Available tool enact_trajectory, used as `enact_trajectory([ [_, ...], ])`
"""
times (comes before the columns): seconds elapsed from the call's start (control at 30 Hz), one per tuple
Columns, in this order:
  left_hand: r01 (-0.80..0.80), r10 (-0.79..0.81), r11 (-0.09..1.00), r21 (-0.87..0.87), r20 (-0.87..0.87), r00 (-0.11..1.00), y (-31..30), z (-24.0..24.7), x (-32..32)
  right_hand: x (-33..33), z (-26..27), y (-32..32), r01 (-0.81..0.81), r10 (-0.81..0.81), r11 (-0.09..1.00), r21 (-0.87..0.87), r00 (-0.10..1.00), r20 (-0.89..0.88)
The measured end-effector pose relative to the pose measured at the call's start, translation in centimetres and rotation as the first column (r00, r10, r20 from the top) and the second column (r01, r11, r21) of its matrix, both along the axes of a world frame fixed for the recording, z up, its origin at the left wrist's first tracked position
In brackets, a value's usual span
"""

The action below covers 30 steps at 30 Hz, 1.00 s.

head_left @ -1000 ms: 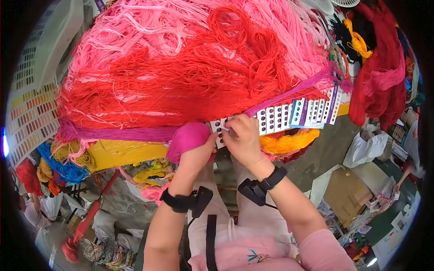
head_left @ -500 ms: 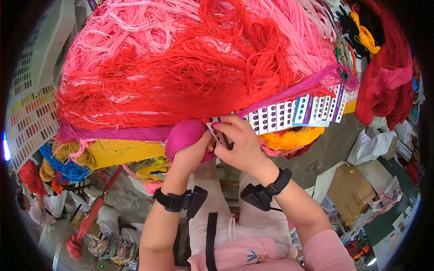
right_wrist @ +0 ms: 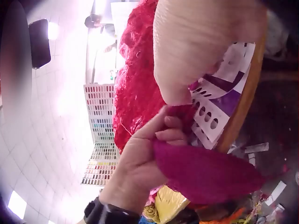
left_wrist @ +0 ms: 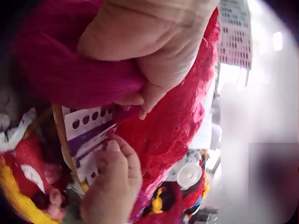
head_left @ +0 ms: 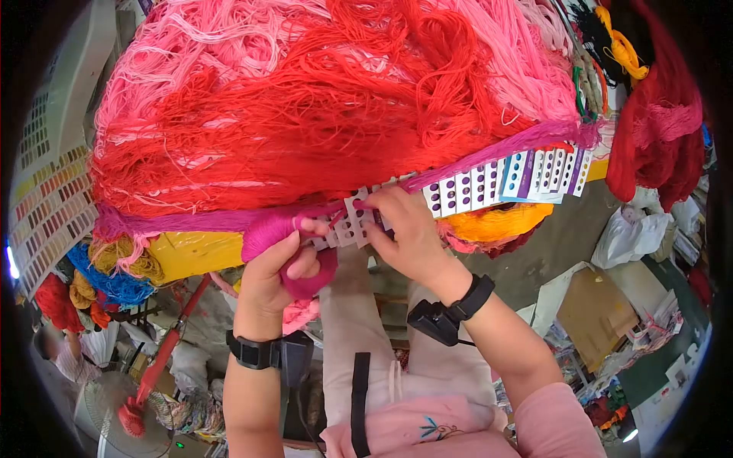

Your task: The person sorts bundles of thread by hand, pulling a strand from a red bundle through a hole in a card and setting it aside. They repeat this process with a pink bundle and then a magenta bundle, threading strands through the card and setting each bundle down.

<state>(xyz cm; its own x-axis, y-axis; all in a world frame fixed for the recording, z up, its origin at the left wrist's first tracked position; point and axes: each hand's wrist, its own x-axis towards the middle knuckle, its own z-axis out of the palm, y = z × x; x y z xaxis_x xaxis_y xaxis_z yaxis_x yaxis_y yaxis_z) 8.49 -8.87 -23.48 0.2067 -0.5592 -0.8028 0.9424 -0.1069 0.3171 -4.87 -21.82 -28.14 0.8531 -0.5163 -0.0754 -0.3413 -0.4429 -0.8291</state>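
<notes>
My left hand (head_left: pixel 279 271) holds a thick skein of magenta yarn (head_left: pixel 263 235), bunched between its thumb and fingers. From those fingers a twisted magenta strand leads right to a white card with a row of holes (head_left: pixel 353 229). Thumb and index finger of my right hand (head_left: pixel 412 233) hold that card by its right side, with a bit of magenta at the index fingertip. In the left wrist view the right hand (left_wrist: pixel 114 182) is close over the cards, and magenta shows at its fingertips. The right wrist view has the skein (right_wrist: pixel 210 175) hanging from the left hand (right_wrist: pixel 140 158).
Red yarn (head_left: pixel 305 153) and pink yarn (head_left: pixel 206 53) heap over the table. More cards with purple dots (head_left: pixel 466 191) line its front edge, above orange yarn (head_left: pixel 496 225). Colour charts (head_left: pixel 57 198) stand at left, a fan (head_left: pixel 126 412) below. Dark red yarn (head_left: pixel 657 137) hangs at right.
My left hand has moved left and turned, drawing the skein away and leaving a strand across to the card. The right hand has stayed at the card, which now shows more fully.
</notes>
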Motion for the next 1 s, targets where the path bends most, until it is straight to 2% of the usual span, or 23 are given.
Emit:
enact_trajectory([
  [0.03,-0.061,0.044,0.993,-0.102,-0.159,0.986,0.0,0.6,0.3,0.1,-0.1,0.2,0.001,-0.001,1.0,0.004,1.0,0.001],
  [0.07,0.086,-0.09,0.995,-0.047,-0.096,0.991,-0.6,0.8,0.3,0.1,-0.2,0.4,0.071,-0.077,0.988,0.141,0.996,0.037],
  [0.1,0.087,-0.091,0.995,-0.047,-0.095,0.991,-1.4,0.2,0.0,0.2,-0.3,0.4,0.133,-0.155,0.953,0.274,0.986,0.063],
  [0.13,0.328,-0.332,0.943,0.062,0.091,0.939,-2.3,-0.6,-0.6,0.7,0.4,0.2,0.206,-0.25,0.913,0.353,0.964,0.084],
  [0.17,0.522,-0.56,0.828,0.206,0.241,0.793,-2.9,-1.6,-1.1,0.7,0.2,0.2,0.21,-0.252,0.914,0.347,0.964,0.081],
  [0.2,0.627,-0.697,0.707,0.328,0.173,0.696,-3.2,-2.5,-1.5,0.6,-0.3,0.2,0.188,-0.221,0.943,0.274,0.971,0.095],
  [0.23,0.629,-0.696,0.708,0.322,0.17,0.697,-3.1,-2.4,-1.6,0.7,-0.6,0.2,0.163,-0.187,0.966,0.2,0.977,0.106],
  [0.27,0.529,-0.629,0.775,0.345,0.342,0.698,-2.7,-2.2,-1.5,0.8,-0.8,0.2,0.125,-0.135,0.985,0.118,0.987,0.081],
  [0.3,0.424,-0.549,0.836,0.349,0.505,0.666,-2.1,-1.8,-1.3,0.8,-0.7,0.5,0.127,-0.136,0.985,0.119,0.988,0.076],
  [0.4,0.106,-0.222,0.887,0.45,0.215,0.951,0.9,1.8,1.5,1.5,0.4,0.9,0.045,-0.057,0.993,-0.105,0.991,-0.118],
  [0.47,0.042,-0.124,0.91,0.413,0.174,0.977,5.1,3.3,4.5,1.8,0.5,0.9,0.058,-0.071,0.993,-0.103,0.989,-0.127],
  [0.5,-0.049,-0.022,0.929,0.367,0.185,0.983,7.5,3.7,6.2,1.8,0.5,1.0,0.07,-0.084,0.993,-0.099,0.986,-0.141],
  [0.57,-0.205,0.13,0.924,0.323,0.237,0.963,11.0,6.0,10.2,1.9,0.5,1.1,0.082,-0.094,0.992,-0.1,0.988,-0.125],
  [0.63,-0.177,0.122,0.968,0.178,0.284,0.951,11.5,8.9,12.3,2.3,0.5,1.2,0.085,-0.095,0.991,-0.102,0.991,-0.096],
  [0.67,-0.186,0.13,0.968,0.169,0.297,0.946,11.1,9.2,12.5,2.5,0.6,1.3,0.102,-0.11,0.991,-0.082,0.988,-0.104],
  [0.73,-0.414,0.307,0.877,0.244,0.376,0.874,9.8,9.7,12.8,2.9,0.5,1.6,0.103,-0.109,0.993,-0.05,0.984,-0.142],
  [0.77,-0.422,0.316,0.877,0.229,0.386,0.866,11.2,9.4,13.7,3.0,0.7,1.8,0.099,-0.106,0.993,-0.059,0.986,-0.126],
  [0.83,-0.614,0.57,0.783,-0.096,0.505,0.648,15.7,7.6,17.5,3.0,1.2,1.9,0.084,-0.111,0.988,-0.127,0.968,-0.223],
  [0.87,-0.703,0.72,0.694,-0.155,0.155,0.676,16.6,8.9,18.1,3.0,1.4,1.9,0.065,-0.099,0.989,-0.135,0.96,-0.263],
  [0.9,-0.702,0.721,0.692,-0.166,0.154,0.675,17.6,9.5,17.9,3.0,1.6,2.0,0.066,-0.1,0.988,-0.142,0.962,-0.255],
  [0.93,-0.645,0.586,0.764,-0.002,0.42,0.693,17.1,10.8,16.5,3.0,1.6,2.1,0.055,-0.095,0.988,-0.147,0.954,-0.284],
  [0.97,-0.606,0.381,0.775,0.179,0.633,0.674,16.4,12.4,14.8,3.2,2.0,2.1,0.042,-0.088,0.987,-0.152,0.947,-0.31],
  [1.0,-0.545,0.427,0.825,0.148,0.468,0.773,15.5,14.7,12.6,3.4,2.8,2.2,0.009,-0.066,0.988,-0.154,0.928,-0.366],
])
